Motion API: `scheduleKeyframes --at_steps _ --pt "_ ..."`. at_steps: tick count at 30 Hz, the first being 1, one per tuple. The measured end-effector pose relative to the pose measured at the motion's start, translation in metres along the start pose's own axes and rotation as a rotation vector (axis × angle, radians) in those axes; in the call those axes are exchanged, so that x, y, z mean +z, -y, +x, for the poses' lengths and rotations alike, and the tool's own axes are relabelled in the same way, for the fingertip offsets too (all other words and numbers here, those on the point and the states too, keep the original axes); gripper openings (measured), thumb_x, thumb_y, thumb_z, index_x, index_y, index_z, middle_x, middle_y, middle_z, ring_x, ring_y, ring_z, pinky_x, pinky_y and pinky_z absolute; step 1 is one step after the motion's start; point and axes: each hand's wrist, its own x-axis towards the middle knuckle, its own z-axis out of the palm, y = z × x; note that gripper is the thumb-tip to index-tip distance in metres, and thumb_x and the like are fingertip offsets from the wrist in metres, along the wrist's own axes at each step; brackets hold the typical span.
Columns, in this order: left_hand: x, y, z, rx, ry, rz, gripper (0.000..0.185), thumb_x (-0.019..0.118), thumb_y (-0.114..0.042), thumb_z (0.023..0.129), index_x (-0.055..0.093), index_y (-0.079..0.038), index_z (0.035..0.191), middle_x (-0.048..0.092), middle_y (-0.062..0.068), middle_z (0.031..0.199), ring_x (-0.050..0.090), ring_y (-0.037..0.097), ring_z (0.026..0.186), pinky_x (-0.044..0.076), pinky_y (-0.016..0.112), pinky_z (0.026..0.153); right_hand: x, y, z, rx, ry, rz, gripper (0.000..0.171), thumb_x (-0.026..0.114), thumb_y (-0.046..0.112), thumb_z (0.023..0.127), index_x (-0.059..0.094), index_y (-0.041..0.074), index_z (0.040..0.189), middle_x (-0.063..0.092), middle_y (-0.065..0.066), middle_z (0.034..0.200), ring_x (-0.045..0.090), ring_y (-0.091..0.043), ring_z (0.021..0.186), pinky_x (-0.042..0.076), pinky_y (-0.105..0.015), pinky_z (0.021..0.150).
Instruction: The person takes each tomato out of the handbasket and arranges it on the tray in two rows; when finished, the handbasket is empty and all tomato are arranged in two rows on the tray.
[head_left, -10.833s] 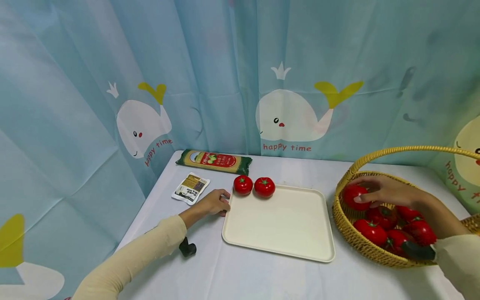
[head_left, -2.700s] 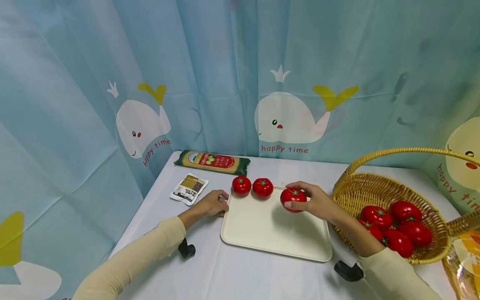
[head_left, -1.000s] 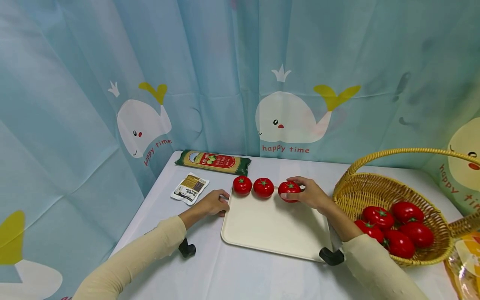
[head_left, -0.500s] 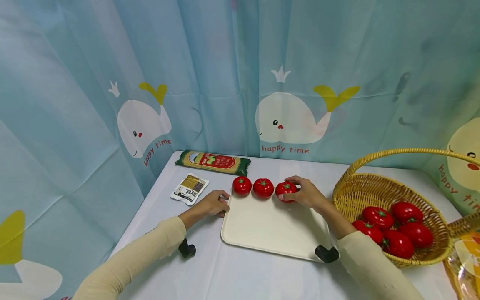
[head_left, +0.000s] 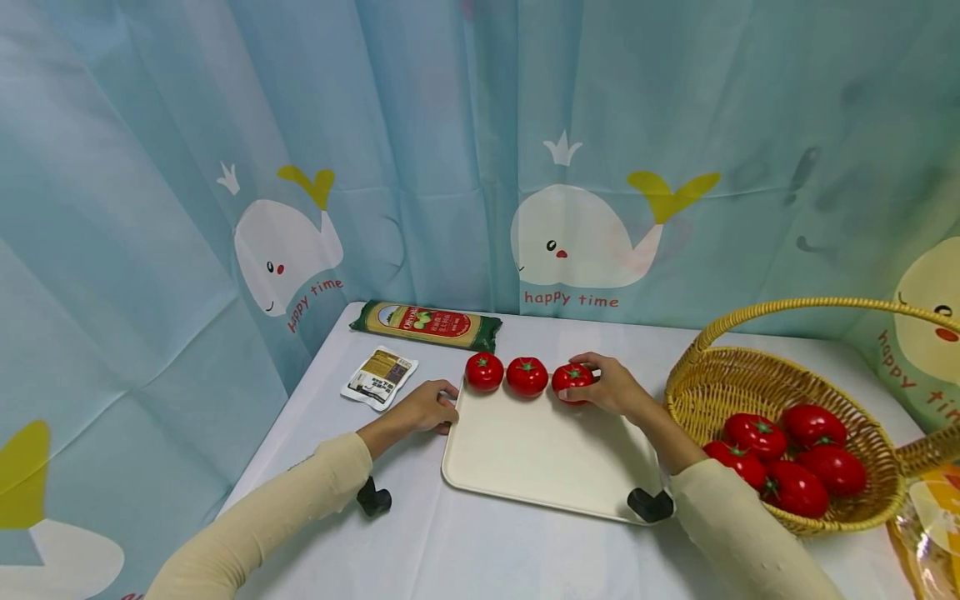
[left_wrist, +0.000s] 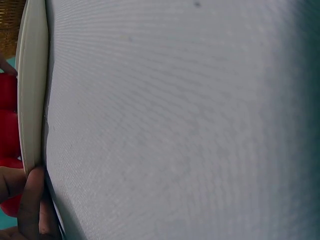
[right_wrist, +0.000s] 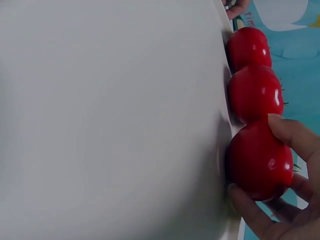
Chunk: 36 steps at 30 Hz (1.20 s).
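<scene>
A cream tray (head_left: 551,454) lies on the white table. Two red tomatoes (head_left: 485,370) (head_left: 527,375) sit in a row along its far edge. My right hand (head_left: 611,387) grips a third tomato (head_left: 572,377) and holds it down at the end of that row; the right wrist view shows the same tomato (right_wrist: 257,161) between thumb and fingers (right_wrist: 292,137), touching its neighbour (right_wrist: 255,92). My left hand (head_left: 423,406) rests at the tray's left rim (left_wrist: 31,85), fingers curled against it.
A wicker basket (head_left: 720,392) with several tomatoes (head_left: 787,454) stands at the right. A green pasta packet (head_left: 426,323) and a small sachet (head_left: 381,377) lie at the far left. A whale-print curtain closes in the back and left.
My right hand carried the tomato from the basket to the tray, then slid it left along the far edge until it joined the row. The left hand has stayed put.
</scene>
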Motion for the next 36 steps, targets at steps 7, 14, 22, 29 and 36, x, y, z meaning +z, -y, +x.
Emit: scheduleKeyframes --at_steps 7,14,22,29,36 --pt "-0.0001 -0.0001 -0.0004 -0.002 0.003 -0.007 0.040 0.067 0.003 0.086 0.058 0.002 0.124 0.063 0.010 0.089 0.062 0.016 0.072 0.062 0.025 0.063 0.0003 -0.0037 0.0019 -0.005 -0.008 -0.020 0.062 0.079 0.023 0.086 0.055 -0.002 0.136 0.059 -0.027 0.128 0.056 -0.041 0.116 0.054 -0.052 0.099" --pt "0.0000 0.0008 0.0007 0.006 0.004 -0.003 0.040 0.067 0.002 0.085 0.058 0.002 0.124 0.063 0.010 0.089 0.062 0.016 0.072 0.062 0.025 0.063 -0.0003 -0.0023 0.0036 0.017 -0.004 -0.020 0.062 0.079 0.025 0.085 0.053 -0.002 0.136 0.058 -0.029 0.127 0.057 -0.041 0.115 0.054 -0.052 0.099" --pt "-0.0004 -0.0009 -0.0004 0.006 0.003 -0.005 0.040 0.067 0.002 0.085 0.058 0.003 0.124 0.063 0.011 0.089 0.062 0.016 0.072 0.062 0.025 0.062 -0.0023 0.0002 0.0041 0.036 0.006 -0.021 0.065 0.080 0.024 0.085 0.052 -0.002 0.137 0.057 -0.030 0.127 0.057 -0.040 0.114 0.054 -0.052 0.098" --pt "-0.0002 0.0003 0.0004 0.008 -0.002 -0.009 0.040 0.066 0.002 0.085 0.058 0.003 0.124 0.062 0.010 0.088 0.061 0.015 0.071 0.061 0.024 0.062 -0.0007 0.0012 0.0053 0.030 0.020 -0.009 0.066 0.079 0.022 0.085 0.050 -0.004 0.138 0.057 -0.030 0.127 0.058 -0.039 0.114 0.054 -0.051 0.098" --pt "0.0001 0.0006 0.0004 0.007 -0.008 -0.005 0.040 0.066 0.003 0.083 0.059 0.003 0.123 0.060 0.009 0.087 0.061 0.015 0.071 0.061 0.024 0.062 -0.0020 0.0018 0.0035 0.023 0.036 0.004 0.066 0.078 0.020 0.085 0.049 -0.006 0.138 0.057 -0.030 0.126 0.058 -0.039 0.113 0.054 -0.050 0.097"
